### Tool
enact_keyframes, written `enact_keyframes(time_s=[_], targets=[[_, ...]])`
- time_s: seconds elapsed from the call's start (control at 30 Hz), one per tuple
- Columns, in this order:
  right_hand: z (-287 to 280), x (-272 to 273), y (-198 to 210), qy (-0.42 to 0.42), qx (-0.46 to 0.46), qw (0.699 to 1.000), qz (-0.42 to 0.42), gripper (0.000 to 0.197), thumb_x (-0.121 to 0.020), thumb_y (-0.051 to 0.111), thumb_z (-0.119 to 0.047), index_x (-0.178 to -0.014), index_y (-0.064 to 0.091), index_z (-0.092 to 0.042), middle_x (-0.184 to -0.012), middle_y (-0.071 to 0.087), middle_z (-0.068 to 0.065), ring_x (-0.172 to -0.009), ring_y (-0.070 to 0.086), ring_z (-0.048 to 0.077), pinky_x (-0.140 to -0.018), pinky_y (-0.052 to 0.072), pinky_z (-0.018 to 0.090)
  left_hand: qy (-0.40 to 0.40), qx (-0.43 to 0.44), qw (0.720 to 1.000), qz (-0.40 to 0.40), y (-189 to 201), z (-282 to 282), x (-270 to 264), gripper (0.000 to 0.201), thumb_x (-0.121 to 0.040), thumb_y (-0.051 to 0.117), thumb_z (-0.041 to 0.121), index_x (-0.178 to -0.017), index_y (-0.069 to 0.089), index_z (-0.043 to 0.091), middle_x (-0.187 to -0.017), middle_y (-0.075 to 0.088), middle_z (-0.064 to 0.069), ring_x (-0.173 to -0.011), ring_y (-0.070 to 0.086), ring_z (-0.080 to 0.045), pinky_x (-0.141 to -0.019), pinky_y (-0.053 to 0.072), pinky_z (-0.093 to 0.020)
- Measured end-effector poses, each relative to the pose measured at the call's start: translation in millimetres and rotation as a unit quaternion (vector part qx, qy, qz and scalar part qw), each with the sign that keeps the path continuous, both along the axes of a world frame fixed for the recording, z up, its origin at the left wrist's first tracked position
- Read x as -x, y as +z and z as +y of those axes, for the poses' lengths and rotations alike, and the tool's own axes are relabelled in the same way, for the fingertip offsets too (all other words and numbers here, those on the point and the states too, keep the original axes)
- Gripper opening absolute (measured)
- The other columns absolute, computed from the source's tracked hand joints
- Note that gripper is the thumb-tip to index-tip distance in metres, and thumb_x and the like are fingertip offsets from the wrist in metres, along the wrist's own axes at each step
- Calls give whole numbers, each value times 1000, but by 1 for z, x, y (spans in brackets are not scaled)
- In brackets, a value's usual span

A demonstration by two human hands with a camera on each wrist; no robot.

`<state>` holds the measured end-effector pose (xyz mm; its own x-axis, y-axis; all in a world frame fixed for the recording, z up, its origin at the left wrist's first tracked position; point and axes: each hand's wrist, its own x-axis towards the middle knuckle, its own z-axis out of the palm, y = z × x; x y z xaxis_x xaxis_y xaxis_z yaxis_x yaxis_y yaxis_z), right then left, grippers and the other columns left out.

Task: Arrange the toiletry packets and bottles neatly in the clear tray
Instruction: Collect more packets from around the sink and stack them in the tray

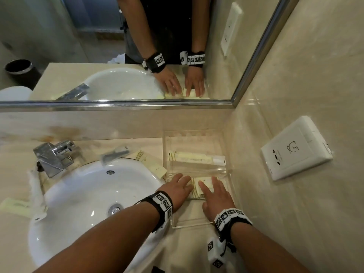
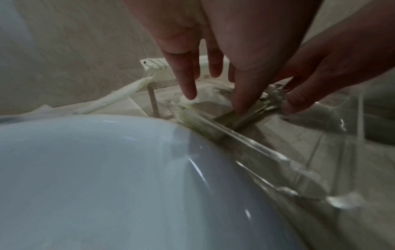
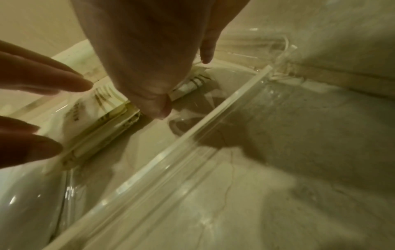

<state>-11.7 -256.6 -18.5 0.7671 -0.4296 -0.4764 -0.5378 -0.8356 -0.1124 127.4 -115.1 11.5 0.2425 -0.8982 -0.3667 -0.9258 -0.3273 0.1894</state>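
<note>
A stack of cream packets (image 1: 199, 187) is squared inside the clear tray (image 1: 226, 170) on the worktop (image 1: 137, 144), pressed between the flat, straight fingers of the left hand (image 1: 178, 189) and right hand (image 1: 215, 196). Apparently nothing is gripped. Uneven pressure could fan the stack or slide the tray toward the sink (image 1: 88, 194).

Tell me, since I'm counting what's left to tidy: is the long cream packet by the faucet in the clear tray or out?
Out. The long cream packet lies on the counter between the sink and the clear tray, outside its wall.
</note>
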Motion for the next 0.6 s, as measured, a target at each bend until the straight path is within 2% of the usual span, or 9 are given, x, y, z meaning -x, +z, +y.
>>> enact_keyframes(time_s=[0.1,0.2,0.33,0.47,0.6], targets=[[4,2,6,4,25,1000,-2,77,-92,52,-35,-154,7,-46,-168,-5,8,-154,-3,33,-122,17,51,1,12,1000,-25,0,11,-3,53,-96,48,7,-147,35,12,-159,19,-11,-145,15,-37,-110,38,-47],[12,0,15,-5,21,1000,-15,78,-91,49,-39,-155,5,-44,-168,-8,5,-154,-6,30,-123,12,51,36,24,999,-27,-4,28,-5,55,-93,50,9,-146,37,17,-158,22,-11,-144,17,-37,-108,40,-47],[29,-9,29,9,-3,999,-44,79,-90,50,-37,-156,7,-40,-168,-8,5,-154,-6,28,-124,10,47,117,46,992,7,1,55,-6,57,-91,54,16,-145,39,23,-157,24,-7,-143,18,-33,-107,41,-45],[54,-30,42,49,-23,996,-73,76,-89,47,-36,-157,12,-39,-168,-3,3,-155,-2,26,-124,13,46,223,74,971,46,13,84,-7,52,-93,54,26,-144,41,25,-155,27,-3,-142,21,-28,-106,42,-40],[83,-51,47,73,-46,994,-72,75,-89,47,-37,-156,13,-42,-168,-3,-2,-154,-3,23,-124,11,43,302,92,947,56,17,119,-11,44,-94,53,25,-137,47,26,-140,41,-1,-128,37,-25,-96,47,-39]])
